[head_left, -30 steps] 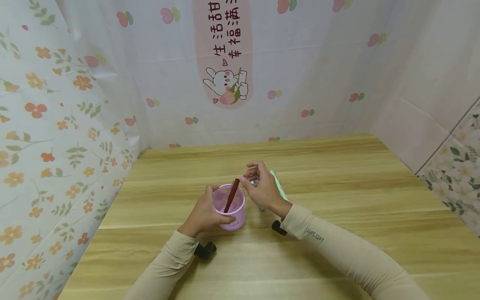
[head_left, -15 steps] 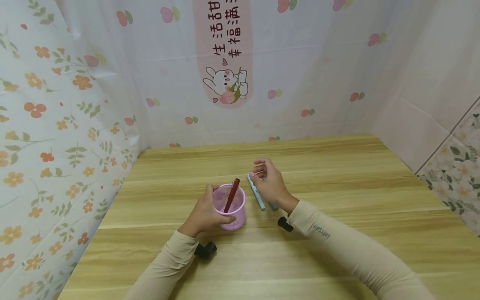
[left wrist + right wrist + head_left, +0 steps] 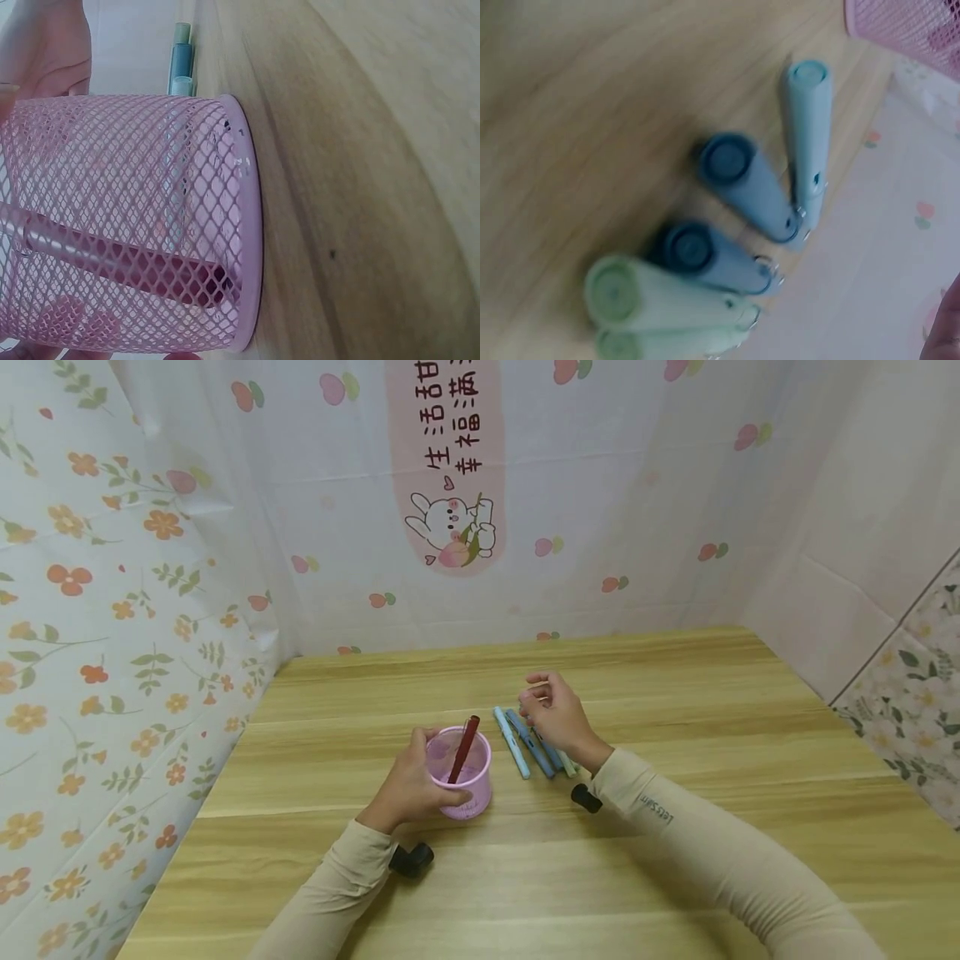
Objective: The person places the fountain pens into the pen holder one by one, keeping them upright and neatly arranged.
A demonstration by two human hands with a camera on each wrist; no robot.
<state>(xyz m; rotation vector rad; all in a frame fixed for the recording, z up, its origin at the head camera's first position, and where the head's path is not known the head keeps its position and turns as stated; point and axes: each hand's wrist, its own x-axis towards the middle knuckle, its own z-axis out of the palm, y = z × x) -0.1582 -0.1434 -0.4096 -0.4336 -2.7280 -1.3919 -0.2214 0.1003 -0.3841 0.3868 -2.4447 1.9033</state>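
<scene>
My left hand (image 3: 405, 787) grips a pink mesh pen cup (image 3: 471, 803) around its side, its base down on the table in the left wrist view. Inside leans a dark red pen (image 3: 462, 753), its top rising above the rim. To the right of the cup lie several pens: a light blue pen (image 3: 810, 127), a blue pen (image 3: 756, 195), a second blue pen (image 3: 727, 262) and two pale green pens (image 3: 675, 300) side by side. Over their far ends hovers my right hand (image 3: 561, 720), fingers loosely bent, nothing seen in them. Only a bit of it shows in the right wrist view.
The wood-grain table (image 3: 675, 710) runs back to a white printed curtain (image 3: 600, 510). A flowered cloth (image 3: 127, 610) hangs along the left side. A black wrist mount (image 3: 411, 860) sits under the left wrist, another black piece (image 3: 586, 798) under the right.
My right hand has moved away from the cup, rightward over the pens, uncovering the light blue and blue ones. My left hand, the cup and the red pen have stayed in place.
</scene>
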